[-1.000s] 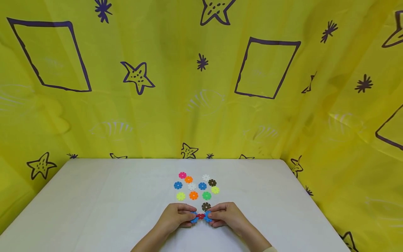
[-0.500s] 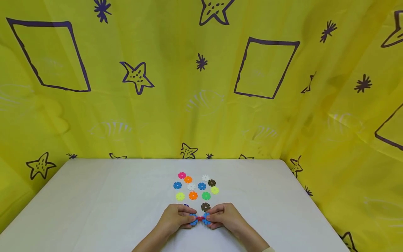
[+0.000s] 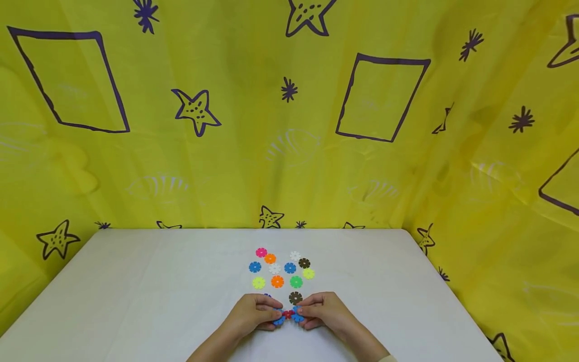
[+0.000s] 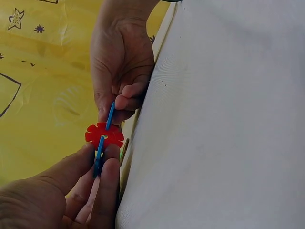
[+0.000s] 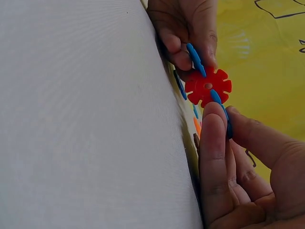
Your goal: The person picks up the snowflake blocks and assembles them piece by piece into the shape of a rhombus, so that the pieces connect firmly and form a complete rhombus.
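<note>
Near the front of the table, both hands hold a joined row of notched plastic snowflake discs. A red disc [image 5: 221,86] sits between two blue ones, with their edges meeting at its slots. My left hand [image 3: 253,312] pinches the left blue disc [image 4: 98,164] between thumb and fingers. On the other side, my right hand [image 3: 326,310] pinches the right blue disc [image 5: 229,128] in the same way. In the wrist views both blue discs appear edge-on, crosswise to the red one. Fingers partly cover both blue discs.
Just beyond the hands lies a brown disc [image 3: 296,298], and a dark blue disc [image 3: 268,295] shows partly behind the left fingers. Several loose discs, among them an orange disc [image 3: 277,281] and a green disc [image 3: 296,282], lie farther back on the white table [image 3: 158,286].
Both hands have shifted slightly nearer the front edge with the joined discs. The dark blue disc's edge has come into sight beyond the left fingers. Both grips stay the same.
</note>
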Available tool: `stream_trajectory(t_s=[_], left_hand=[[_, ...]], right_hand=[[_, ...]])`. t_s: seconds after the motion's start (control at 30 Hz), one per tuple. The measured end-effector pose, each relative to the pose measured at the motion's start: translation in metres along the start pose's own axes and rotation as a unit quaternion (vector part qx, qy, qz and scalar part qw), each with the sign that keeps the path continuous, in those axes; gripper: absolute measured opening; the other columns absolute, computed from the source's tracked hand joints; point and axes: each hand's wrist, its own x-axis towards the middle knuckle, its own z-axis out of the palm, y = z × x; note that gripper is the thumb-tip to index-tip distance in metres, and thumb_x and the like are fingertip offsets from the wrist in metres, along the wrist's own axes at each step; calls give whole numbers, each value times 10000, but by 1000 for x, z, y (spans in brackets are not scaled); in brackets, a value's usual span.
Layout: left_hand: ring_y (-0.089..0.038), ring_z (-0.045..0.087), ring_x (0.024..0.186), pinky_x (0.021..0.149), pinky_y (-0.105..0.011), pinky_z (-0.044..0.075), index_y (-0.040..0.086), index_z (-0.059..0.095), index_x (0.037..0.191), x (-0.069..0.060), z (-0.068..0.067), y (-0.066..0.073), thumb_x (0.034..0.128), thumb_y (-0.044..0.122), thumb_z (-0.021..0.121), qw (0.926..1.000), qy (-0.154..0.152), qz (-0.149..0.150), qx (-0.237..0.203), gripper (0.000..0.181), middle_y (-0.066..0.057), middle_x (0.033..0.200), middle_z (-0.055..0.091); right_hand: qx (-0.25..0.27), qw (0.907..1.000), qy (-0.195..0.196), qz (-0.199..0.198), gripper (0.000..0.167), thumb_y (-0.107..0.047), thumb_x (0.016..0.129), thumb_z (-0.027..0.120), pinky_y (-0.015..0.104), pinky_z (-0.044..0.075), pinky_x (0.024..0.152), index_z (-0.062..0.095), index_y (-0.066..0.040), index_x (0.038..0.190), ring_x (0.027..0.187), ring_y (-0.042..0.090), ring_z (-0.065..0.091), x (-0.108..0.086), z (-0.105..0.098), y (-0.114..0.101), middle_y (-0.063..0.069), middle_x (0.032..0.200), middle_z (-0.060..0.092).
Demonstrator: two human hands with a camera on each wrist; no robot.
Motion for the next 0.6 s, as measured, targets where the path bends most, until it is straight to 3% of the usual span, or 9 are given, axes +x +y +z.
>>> stream_trajectory(t_s=[0.6], left_hand=[[-172,722,755,697,-334,615,-107,678,1077,1,-3,-2,852,10,740,9998,-147,122,-98,261,-123,871,739]], right_hand=[[128,9998,-59,124,269,-101,880,730,231,593,633,693,98,1058,659,111,688,-1,0,-2,59,797,733]])
